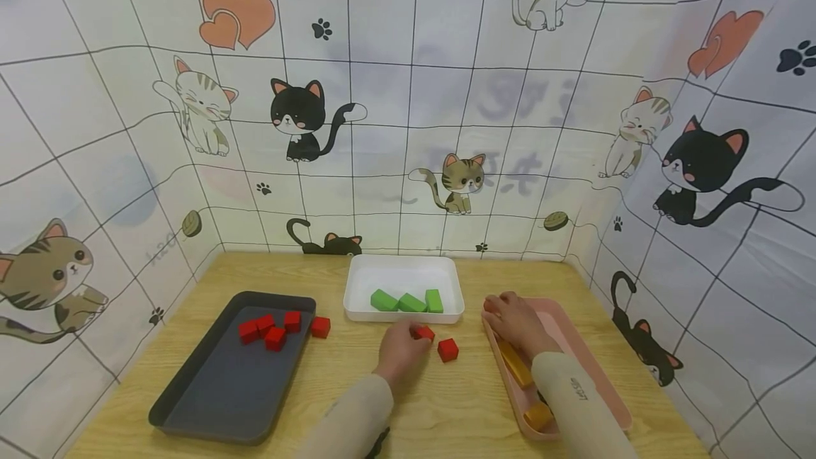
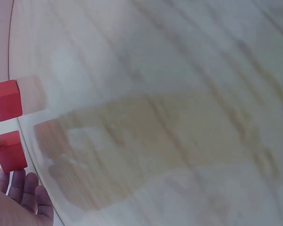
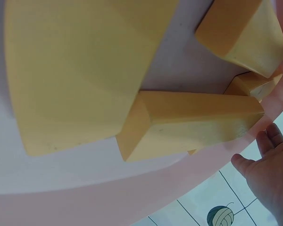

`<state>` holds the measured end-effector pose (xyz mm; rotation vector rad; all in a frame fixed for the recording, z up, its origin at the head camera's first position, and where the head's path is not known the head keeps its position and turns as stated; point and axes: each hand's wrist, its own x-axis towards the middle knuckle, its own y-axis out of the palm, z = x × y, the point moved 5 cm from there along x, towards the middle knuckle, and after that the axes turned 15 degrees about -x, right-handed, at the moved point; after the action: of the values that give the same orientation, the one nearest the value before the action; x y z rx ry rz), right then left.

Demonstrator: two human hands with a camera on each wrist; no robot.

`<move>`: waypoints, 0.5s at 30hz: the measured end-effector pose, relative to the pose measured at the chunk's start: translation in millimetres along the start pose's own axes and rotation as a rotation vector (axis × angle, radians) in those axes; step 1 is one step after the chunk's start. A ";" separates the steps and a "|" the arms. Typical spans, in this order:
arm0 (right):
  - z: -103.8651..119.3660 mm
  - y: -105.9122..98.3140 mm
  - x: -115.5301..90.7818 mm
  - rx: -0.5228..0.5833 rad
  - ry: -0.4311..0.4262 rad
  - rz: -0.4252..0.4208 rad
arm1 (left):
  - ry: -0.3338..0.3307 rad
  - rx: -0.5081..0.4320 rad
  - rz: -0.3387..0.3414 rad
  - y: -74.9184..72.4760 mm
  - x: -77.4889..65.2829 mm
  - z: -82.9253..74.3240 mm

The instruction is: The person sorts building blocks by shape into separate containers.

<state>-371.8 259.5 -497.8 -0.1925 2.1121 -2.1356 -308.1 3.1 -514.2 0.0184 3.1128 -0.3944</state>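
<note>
My left hand (image 1: pixel 401 353) pinches a red cube (image 1: pixel 424 333) between thumb and fingers, just in front of the white tray (image 1: pixel 403 268). Another red cube (image 1: pixel 448 350) lies on the table to its right; the left wrist view shows the held cube (image 2: pixel 12 157) close beside it. Over the far left part of the pink tray (image 1: pixel 605 374) is my right hand (image 1: pixel 518 324). Its fingers are parted at the tray's rim in the right wrist view, beside long yellow blocks (image 3: pixel 198 120), with no object visible between them. The right forearm covers part of this tray.
Green blocks (image 1: pixel 412 303) lie in the white tray. On the left, a dark grey tray (image 1: pixel 223 395) bears several red cubes (image 1: pixel 275 338), and one more red cube (image 1: pixel 321 327) sits just outside its right rim. Cat-patterned cloth (image 1: pixel 395 91) surrounds the wooden table (image 1: pixel 459 416).
</note>
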 end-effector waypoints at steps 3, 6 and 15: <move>0.5 -1.5 -0.4 0.000 -0.005 -0.015 | 0.016 -0.013 -0.009 -3.6 0.7 -3.2; 0.9 -1.0 -0.3 -0.002 -0.005 -0.018 | 0.039 -0.012 -0.017 -7.4 1.3 -6.6; 1.2 -0.4 -1.4 0.007 0.015 -0.003 | 0.043 0.018 -0.059 -21.5 2.6 -15.6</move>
<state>-370.3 258.6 -497.4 -0.1794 2.1130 -2.1530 -310.9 -13.8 -493.8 -0.0658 3.1584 -0.4284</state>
